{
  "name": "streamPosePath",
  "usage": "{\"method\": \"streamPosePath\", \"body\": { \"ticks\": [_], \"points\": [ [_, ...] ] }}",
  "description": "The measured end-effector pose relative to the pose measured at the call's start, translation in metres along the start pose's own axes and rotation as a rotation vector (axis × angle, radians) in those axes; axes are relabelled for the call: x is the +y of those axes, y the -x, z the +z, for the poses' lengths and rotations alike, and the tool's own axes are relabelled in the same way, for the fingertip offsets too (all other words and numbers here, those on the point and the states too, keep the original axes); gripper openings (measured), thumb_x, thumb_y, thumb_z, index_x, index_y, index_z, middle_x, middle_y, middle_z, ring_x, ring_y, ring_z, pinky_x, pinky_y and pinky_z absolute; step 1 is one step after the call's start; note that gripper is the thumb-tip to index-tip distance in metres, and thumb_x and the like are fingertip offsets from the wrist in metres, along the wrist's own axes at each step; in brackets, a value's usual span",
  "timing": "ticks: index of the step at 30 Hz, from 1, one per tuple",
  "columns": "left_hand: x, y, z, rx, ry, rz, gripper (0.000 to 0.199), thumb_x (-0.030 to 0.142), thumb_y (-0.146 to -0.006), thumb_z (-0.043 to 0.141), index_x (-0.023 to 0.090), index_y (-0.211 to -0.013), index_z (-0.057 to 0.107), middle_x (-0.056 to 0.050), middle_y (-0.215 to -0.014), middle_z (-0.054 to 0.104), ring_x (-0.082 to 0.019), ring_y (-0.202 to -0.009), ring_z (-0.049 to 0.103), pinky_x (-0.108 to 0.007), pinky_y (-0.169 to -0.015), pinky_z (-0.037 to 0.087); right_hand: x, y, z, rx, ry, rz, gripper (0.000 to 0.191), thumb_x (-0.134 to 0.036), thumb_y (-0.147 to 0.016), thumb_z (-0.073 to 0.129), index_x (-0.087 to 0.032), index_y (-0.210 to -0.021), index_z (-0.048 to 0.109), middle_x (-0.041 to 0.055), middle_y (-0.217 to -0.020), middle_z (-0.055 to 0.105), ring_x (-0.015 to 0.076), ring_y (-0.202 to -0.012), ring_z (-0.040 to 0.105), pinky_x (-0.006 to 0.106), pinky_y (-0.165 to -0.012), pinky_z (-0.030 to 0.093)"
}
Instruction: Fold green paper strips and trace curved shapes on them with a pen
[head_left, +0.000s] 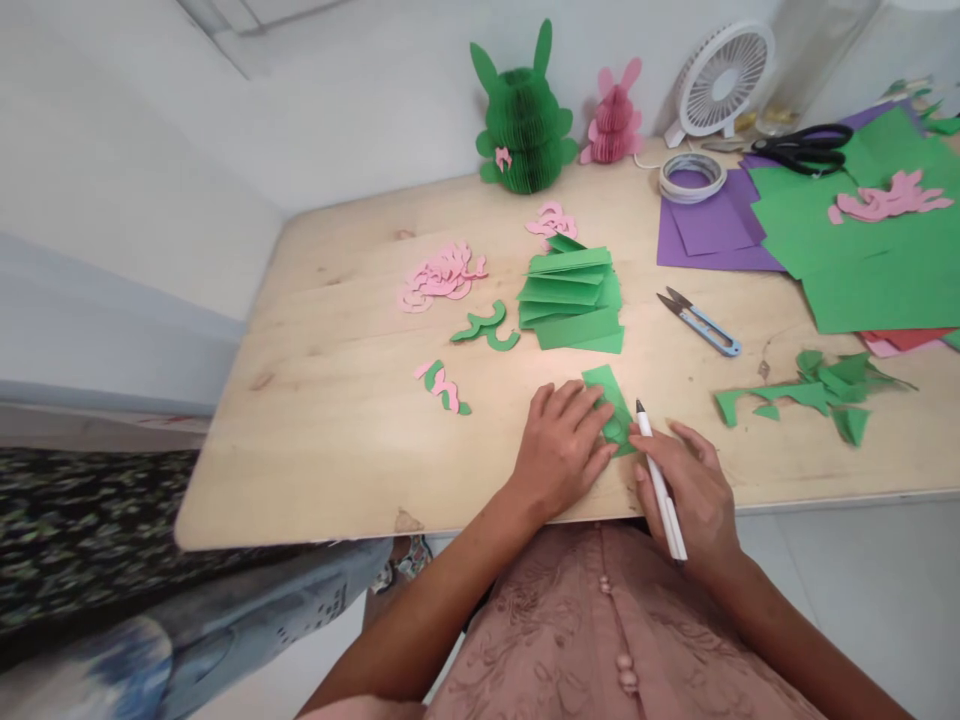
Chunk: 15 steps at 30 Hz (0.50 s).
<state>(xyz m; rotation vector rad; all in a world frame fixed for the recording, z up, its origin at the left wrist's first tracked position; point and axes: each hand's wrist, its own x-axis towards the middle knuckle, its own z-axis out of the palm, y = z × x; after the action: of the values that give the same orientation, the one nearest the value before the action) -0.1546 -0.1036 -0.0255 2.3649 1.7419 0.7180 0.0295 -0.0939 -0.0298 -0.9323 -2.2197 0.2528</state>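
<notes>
Near the table's front edge lies a small green paper strip [609, 390]. My left hand [564, 440] rests flat on its left part with the fingers stretched out, partly covering it. What looks like a cut green shape [613, 430] is on the strip beside my fingertips. My right hand [694, 490] is closed around a white pen [660, 490], whose dark tip points away from me, just right of the strip. Its fingertips reach the strip's right edge. Above my left hand sits a stack of folded green paper strips [574, 300].
Pink cut-outs [442, 275] and curved green pieces [487, 327] lie left. Small snips [701, 322], green scraps [817, 390], tape [691, 178], black scissors [806, 150] and green sheets [885, 275] are right. Paper rabbits [529, 130] and a fan [724, 80] stand behind. A person's leg [277, 610] is left.
</notes>
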Motion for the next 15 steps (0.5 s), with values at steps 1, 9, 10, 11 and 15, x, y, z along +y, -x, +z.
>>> {"method": "streamPosePath", "body": {
  "ticks": [1,9,10,11,15],
  "points": [
    [0.0008,0.0002,0.0,-0.002,-0.014,-0.004,0.031,0.035,-0.091,0.056,0.019,-0.117,0.061,-0.009,-0.13,0.062,-0.029,-0.126,0.049,-0.051,-0.107,0.034,0.0,-0.0001,0.0001,0.001,0.003,-0.004,0.041,-0.009,-0.086,0.054,-0.021,-0.125,0.052,0.009,-0.109,0.072,0.0215,-0.101,0.069,0.047,-0.1,0.046],
    [0.0021,0.0026,0.0026,0.02,-0.073,0.012,0.033,0.036,-0.092,0.052,0.017,-0.119,0.06,-0.009,-0.132,0.06,-0.03,-0.125,0.048,-0.053,-0.107,0.035,0.0,-0.0004,0.0002,0.018,0.016,-0.031,0.04,-0.008,-0.085,0.056,-0.019,-0.123,0.054,0.0106,-0.107,0.072,0.0216,-0.1,0.069,0.046,-0.1,0.046],
    [0.0018,0.0029,0.0032,0.023,-0.076,0.014,0.034,0.037,-0.093,0.052,0.017,-0.119,0.06,-0.009,-0.133,0.06,-0.03,-0.125,0.048,-0.053,-0.107,0.035,0.0001,-0.0003,0.0003,0.022,0.015,-0.033,0.041,-0.007,-0.085,0.056,-0.019,-0.124,0.054,0.0106,-0.107,0.072,0.0214,-0.1,0.069,0.046,-0.1,0.046],
    [0.0016,0.0032,0.0037,0.025,-0.078,0.014,0.034,0.037,-0.093,0.052,0.017,-0.118,0.06,-0.009,-0.133,0.06,-0.03,-0.126,0.048,-0.053,-0.107,0.035,0.0002,-0.0002,0.0004,0.026,0.015,-0.037,0.041,-0.007,-0.085,0.056,-0.018,-0.124,0.054,0.0107,-0.106,0.072,0.021,-0.1,0.069,0.046,-0.1,0.046],
    [0.0007,0.0041,0.005,0.023,-0.075,0.012,0.034,0.038,-0.093,0.05,0.017,-0.119,0.06,-0.008,-0.134,0.059,-0.03,-0.126,0.048,-0.052,-0.108,0.035,0.0004,0.0003,0.0014,0.036,0.017,-0.037,0.039,-0.007,-0.085,0.056,-0.018,-0.122,0.055,0.0099,-0.106,0.073,0.0203,-0.099,0.069,0.045,-0.1,0.046]
  ]
}}
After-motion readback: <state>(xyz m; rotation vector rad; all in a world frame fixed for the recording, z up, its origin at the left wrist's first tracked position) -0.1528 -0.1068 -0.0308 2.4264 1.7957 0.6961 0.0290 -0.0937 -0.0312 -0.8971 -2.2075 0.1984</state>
